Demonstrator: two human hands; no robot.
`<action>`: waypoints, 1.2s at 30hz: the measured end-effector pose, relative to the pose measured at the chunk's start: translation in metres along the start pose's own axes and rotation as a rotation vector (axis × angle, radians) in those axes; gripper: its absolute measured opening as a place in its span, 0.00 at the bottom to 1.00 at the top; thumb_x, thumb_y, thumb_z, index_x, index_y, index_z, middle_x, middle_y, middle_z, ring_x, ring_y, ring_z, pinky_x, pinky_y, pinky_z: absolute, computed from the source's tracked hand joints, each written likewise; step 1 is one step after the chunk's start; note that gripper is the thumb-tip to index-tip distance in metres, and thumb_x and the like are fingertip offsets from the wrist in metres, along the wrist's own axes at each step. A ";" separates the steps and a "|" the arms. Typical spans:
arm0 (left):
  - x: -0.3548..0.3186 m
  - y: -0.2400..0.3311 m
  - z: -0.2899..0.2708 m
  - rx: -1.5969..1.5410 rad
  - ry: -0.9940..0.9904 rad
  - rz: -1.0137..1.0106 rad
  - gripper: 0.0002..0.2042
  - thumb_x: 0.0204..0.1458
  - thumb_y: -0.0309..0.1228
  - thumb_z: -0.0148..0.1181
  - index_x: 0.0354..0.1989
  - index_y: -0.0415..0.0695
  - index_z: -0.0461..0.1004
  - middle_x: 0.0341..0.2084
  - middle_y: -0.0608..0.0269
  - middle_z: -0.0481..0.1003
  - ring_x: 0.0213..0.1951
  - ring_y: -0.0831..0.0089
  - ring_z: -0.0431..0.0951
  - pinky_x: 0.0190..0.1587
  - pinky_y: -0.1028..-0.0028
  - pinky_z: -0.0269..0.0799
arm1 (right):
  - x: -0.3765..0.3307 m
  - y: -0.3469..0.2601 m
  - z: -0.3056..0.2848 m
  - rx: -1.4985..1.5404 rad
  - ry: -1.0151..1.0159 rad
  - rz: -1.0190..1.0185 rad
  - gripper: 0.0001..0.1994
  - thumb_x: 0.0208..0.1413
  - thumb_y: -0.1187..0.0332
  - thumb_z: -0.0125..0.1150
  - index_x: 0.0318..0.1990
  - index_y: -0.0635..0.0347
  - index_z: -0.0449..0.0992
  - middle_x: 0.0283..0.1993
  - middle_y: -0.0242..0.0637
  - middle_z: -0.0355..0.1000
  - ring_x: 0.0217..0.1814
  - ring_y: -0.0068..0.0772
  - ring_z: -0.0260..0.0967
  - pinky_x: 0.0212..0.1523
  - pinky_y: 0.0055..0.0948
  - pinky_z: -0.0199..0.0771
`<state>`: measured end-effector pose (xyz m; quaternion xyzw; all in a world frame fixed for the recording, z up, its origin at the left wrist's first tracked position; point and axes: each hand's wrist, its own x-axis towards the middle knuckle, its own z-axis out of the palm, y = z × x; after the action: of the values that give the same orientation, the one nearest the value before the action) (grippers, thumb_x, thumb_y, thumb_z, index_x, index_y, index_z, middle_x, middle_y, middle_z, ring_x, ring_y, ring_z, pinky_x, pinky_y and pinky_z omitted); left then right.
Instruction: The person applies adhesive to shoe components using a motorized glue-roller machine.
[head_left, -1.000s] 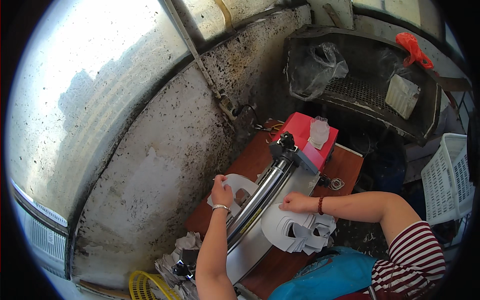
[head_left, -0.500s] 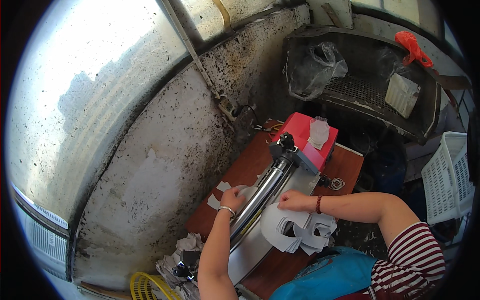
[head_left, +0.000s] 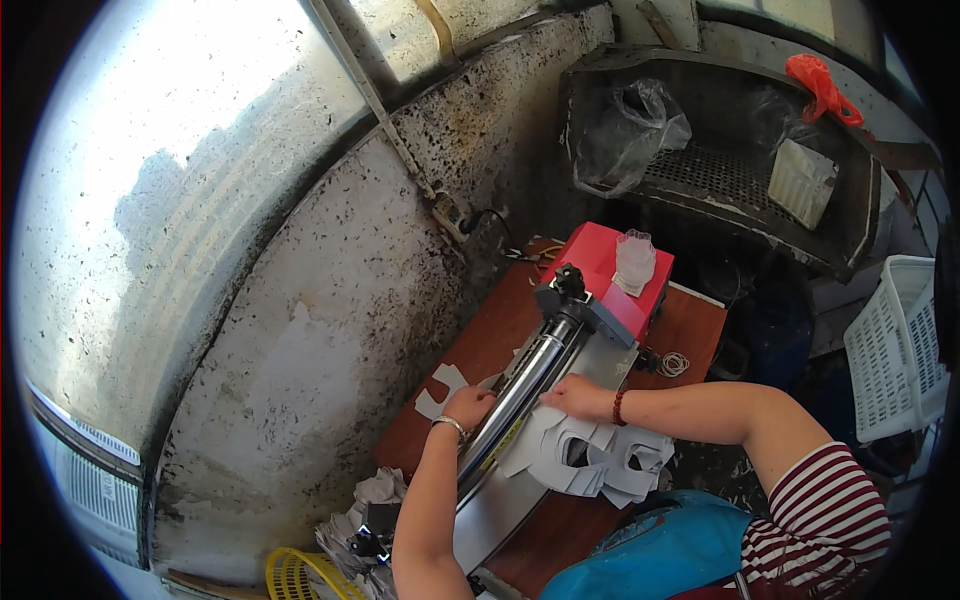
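A roller machine with a red end housing [head_left: 590, 252] and long shiny metal rollers [head_left: 515, 390] lies between my hands. On its left side my left hand [head_left: 468, 407] is closed, fingertips at a pale sheet piece [head_left: 489, 382] beside the rollers. My right hand [head_left: 578, 397] is closed at the right side of the rollers, its fingers at the upper edge of a fanned stack of white curved cut-outs [head_left: 545, 455]. Its fingertips are partly hidden, so what they grip is unclear. Another curved white cut-out [head_left: 440, 388] lies on the table beyond my left hand.
The machine stands on a reddish-brown table [head_left: 500, 318] against a stained wall [head_left: 300, 390]. Crumpled white scraps [head_left: 378, 490] and a yellow basket [head_left: 300, 575] sit at the lower left. A white crate [head_left: 895, 350] stands right. A coiled cord [head_left: 672, 364] lies near the housing.
My right hand has shifted slightly left and up, closer to the rollers, and the stack beneath it is more spread out. My left hand has moved slightly down, exposing more of the cut-out beside it.
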<state>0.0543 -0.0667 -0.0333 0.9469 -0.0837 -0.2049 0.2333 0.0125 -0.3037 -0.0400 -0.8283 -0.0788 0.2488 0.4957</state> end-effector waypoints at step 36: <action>-0.005 0.006 -0.001 0.160 0.233 0.148 0.14 0.45 0.27 0.46 0.39 0.47 0.76 0.38 0.53 0.73 0.36 0.58 0.74 0.42 0.66 0.68 | 0.002 -0.001 -0.003 -0.126 -0.007 -0.052 0.19 0.48 0.55 0.55 0.27 0.67 0.76 0.28 0.49 0.72 0.33 0.41 0.70 0.37 0.34 0.68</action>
<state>0.0498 -0.0696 -0.0277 0.9711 -0.1418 -0.0685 0.1796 0.0154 -0.3047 -0.0383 -0.8547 -0.1178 0.2333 0.4485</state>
